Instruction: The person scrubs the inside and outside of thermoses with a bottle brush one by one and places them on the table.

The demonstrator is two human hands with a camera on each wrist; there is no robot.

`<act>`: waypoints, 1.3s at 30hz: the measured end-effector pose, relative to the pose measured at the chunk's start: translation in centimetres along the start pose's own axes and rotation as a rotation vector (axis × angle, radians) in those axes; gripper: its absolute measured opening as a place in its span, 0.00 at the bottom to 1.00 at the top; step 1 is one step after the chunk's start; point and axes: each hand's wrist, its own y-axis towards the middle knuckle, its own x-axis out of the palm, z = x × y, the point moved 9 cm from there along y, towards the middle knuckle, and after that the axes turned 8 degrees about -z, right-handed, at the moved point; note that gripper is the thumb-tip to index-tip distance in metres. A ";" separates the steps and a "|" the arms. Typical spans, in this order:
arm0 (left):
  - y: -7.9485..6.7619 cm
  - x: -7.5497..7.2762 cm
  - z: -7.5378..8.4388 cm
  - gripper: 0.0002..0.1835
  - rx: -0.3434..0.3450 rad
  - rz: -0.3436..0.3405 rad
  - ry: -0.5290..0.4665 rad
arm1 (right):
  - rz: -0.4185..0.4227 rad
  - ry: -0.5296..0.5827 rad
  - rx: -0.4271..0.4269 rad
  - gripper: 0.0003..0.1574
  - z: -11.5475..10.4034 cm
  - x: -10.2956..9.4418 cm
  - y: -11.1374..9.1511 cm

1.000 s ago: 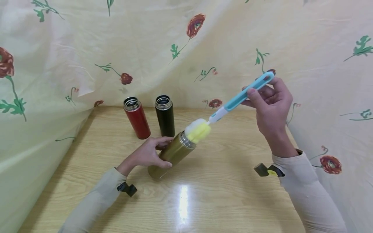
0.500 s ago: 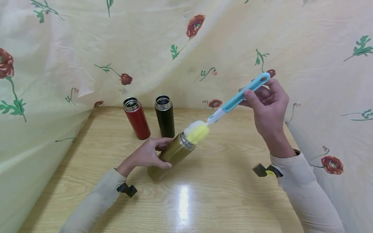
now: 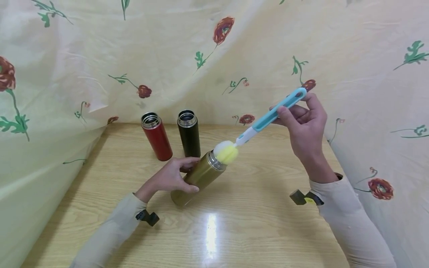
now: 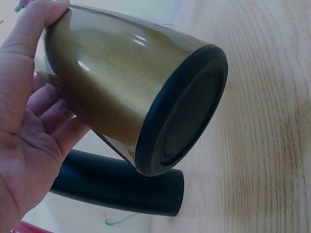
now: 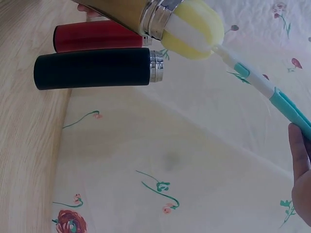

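Observation:
My left hand (image 3: 174, 175) grips a gold vacuum flask (image 3: 203, 175) round its body and holds it tilted, mouth up to the right. In the left wrist view the dark base of the flask (image 4: 187, 114) faces the camera. With thumb and fingers, my right hand (image 3: 306, 128) pinches the turquoise handle of a bottle brush (image 3: 268, 118). Its yellow and white sponge head (image 3: 228, 153) sits at the flask's steel mouth, partly inside and mostly still showing. The right wrist view also has the sponge head (image 5: 194, 29) bulging from the steel neck.
A red flask (image 3: 157, 137) and a black flask (image 3: 189, 134) stand uncapped side by side behind the gold one. They stand on a wooden table (image 3: 254, 208). Flower-patterned cloth (image 3: 174, 44) hangs behind the table and along both sides.
My right hand has moved down and left with the bottle brush, and the sponge head sits slightly deeper in the gold flask's mouth. The left hand holds the flask nearly still.

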 end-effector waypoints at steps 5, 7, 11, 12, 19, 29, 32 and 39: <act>0.1 0.2 0.4 0.45 0.001 -0.002 0.007 | -0.006 -0.013 0.012 0.12 0.2 0.1 -0.1; 0.0 0.2 0.5 0.45 0.001 -0.003 0.009 | -0.008 -0.013 0.013 0.12 0.2 0.1 -0.1; 0.0 0.1 0.6 0.45 -0.012 0.000 -0.001 | -0.013 0.007 0.013 0.12 0.4 0.3 -0.2; 0.0 0.1 0.5 0.45 -0.015 0.000 -0.004 | -0.014 0.011 0.015 0.12 0.4 0.4 -0.2; 0.1 0.1 0.2 0.45 -0.020 -0.002 0.012 | -0.025 0.021 0.030 0.12 0.8 0.8 -0.4; 0.1 0.1 0.3 0.45 -0.004 -0.010 0.021 | -0.014 0.031 0.015 0.12 1.2 1.0 -0.9; 0.1 0.1 0.2 0.45 -0.008 -0.010 0.019 | -0.005 0.014 0.019 0.12 1.4 1.2 -1.3; 0.0 -0.1 0.4 0.45 -0.007 -0.005 0.019 | -0.002 -0.016 0.021 0.12 1.7 1.4 -1.6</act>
